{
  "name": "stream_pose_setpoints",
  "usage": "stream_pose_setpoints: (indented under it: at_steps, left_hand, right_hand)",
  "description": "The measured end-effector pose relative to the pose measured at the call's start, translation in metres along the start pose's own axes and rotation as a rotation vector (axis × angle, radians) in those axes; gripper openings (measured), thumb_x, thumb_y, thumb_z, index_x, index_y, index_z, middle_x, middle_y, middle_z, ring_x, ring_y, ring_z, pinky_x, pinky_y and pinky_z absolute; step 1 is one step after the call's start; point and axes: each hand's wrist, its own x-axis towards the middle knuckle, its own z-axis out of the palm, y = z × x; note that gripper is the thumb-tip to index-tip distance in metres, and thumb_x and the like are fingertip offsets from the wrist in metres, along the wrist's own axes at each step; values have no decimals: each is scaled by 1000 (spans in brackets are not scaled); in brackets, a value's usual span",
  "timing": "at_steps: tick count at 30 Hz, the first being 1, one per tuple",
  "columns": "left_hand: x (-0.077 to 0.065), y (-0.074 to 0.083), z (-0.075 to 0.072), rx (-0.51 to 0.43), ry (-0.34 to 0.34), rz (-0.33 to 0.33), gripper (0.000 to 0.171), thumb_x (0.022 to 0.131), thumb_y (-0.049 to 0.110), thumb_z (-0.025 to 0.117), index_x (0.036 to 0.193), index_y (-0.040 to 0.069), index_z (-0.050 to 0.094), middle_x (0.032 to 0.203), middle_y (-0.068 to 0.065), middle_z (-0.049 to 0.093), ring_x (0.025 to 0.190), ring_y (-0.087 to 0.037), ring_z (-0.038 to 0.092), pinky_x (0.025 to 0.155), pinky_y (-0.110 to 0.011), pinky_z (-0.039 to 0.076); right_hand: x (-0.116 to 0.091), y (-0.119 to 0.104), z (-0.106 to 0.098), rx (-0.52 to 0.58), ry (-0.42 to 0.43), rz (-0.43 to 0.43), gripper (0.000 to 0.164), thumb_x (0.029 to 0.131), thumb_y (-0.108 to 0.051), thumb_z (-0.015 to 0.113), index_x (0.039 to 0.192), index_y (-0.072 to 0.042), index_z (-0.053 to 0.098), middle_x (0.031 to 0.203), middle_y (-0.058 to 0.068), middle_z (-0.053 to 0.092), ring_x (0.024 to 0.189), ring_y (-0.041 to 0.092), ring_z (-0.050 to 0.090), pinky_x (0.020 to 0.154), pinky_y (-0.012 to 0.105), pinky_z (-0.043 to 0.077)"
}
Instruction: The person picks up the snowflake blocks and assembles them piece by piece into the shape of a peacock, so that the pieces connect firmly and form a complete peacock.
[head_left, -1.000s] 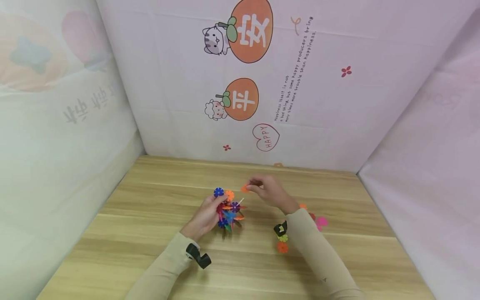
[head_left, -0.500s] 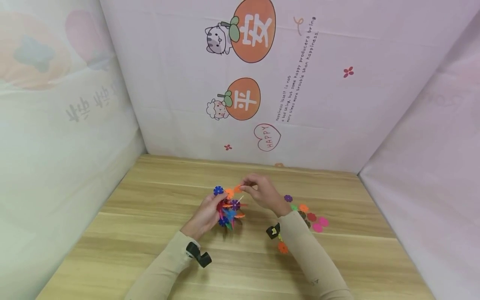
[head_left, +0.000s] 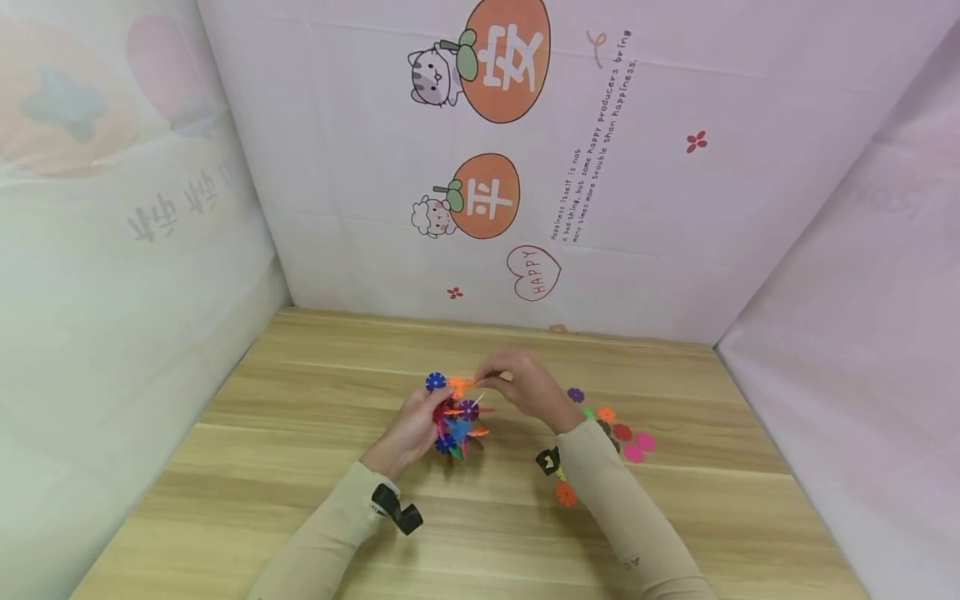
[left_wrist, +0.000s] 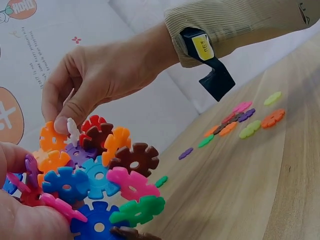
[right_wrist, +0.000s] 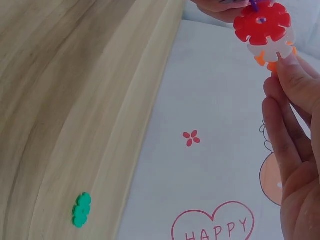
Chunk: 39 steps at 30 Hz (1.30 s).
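Note:
My left hand [head_left: 405,432] grips a many-coloured cluster of interlocking snowflake discs [head_left: 459,430] above the wooden table. At its far right side, my right hand [head_left: 522,387] pinches an orange snowflake disc [left_wrist: 49,137] between thumb and fingers. In the head view this disc meets another orange disc [head_left: 457,386] of the cluster. A white disc [left_wrist: 72,132] stands beside the right thumb in the left wrist view. Red disc [right_wrist: 263,24] and white disc edges face the right wrist camera. Fingers hide the exact joint between the orange discs.
Several loose discs lie to the right, among them a purple disc [head_left: 575,395], a pink disc [head_left: 646,442] and an orange disc [head_left: 566,494]. A green disc [right_wrist: 81,210] lies apart on the table. Printed cloth walls [head_left: 637,275] surround the table's back and sides.
The right hand has moved left, bringing its orange disc from a gap away up against the cluster. Its forearm has uncovered more loose discs. My left hand stays nearly still.

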Motion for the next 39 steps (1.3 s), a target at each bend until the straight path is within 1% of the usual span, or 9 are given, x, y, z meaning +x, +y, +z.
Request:
stream_pose_setpoints:
  at_steps: [3,6,10,15,20,24,27,34,39]
  left_hand:
    - [-1,0,0,33,-2,31,30,115,16,42,129,-8,53,122,-12,68,106,-10,69,92,-20,58]
    - [-2,1,0,39,-15,31,27,114,16,42,122,-6,56,108,-2,70,99,-7,70,87,-19,58]
    - [-2,2,-2,28,-20,24,26,114,16,43,114,-4,60,98,1,76,93,-8,75,81,-19,60]
    - [-1,2,-6,29,-41,52,27,114,14,44,115,-5,63,103,1,76,98,-8,74,84,-19,60]
    - [-3,4,-6,35,-87,79,26,113,12,43,116,-5,63,108,1,75,105,-9,73,88,-20,60]
    - [-5,5,-5,27,-141,89,33,114,12,42,130,-14,55,116,-2,76,112,-12,74,94,-21,60]
    - [-6,6,-4,29,-163,90,42,114,12,42,140,-20,45,117,-1,77,113,-13,74,95,-22,61]
    - [-8,8,-1,28,-119,84,43,114,9,40,142,-23,41,108,3,78,103,-10,77,91,-22,62]
    - [-8,7,-1,19,-86,83,36,114,11,41,137,-16,49,113,-2,77,105,-11,76,93,-22,62]
  right_hand:
    - [1,-2,0,-56,8,-73,8,88,-3,83,95,-7,81,93,4,81,84,14,77,79,18,63]
    - [1,-1,2,-79,29,-119,7,88,-2,83,93,-6,81,91,5,81,82,14,77,77,18,62]
    - [0,0,6,-109,60,-163,5,88,-2,82,92,-5,80,90,6,81,80,15,78,75,18,63]
    - [-2,0,10,-127,88,-199,5,88,0,82,92,-4,80,91,6,81,81,16,78,75,19,63]
    - [-3,0,9,-108,103,-175,10,86,2,83,92,-5,80,91,6,81,81,16,78,75,18,63]
    - [-5,2,9,-61,117,-135,13,85,5,82,93,-5,79,91,8,81,83,18,79,79,18,63]
    - [-5,2,8,-81,126,-147,14,84,6,82,93,-5,79,91,8,81,84,18,79,81,17,63]
    - [-4,-3,12,-234,165,-273,10,85,3,84,91,-4,79,89,6,81,81,16,79,78,21,64]
    - [-5,-6,17,-244,229,-301,16,81,7,86,91,-3,78,89,7,81,79,16,77,76,22,64]
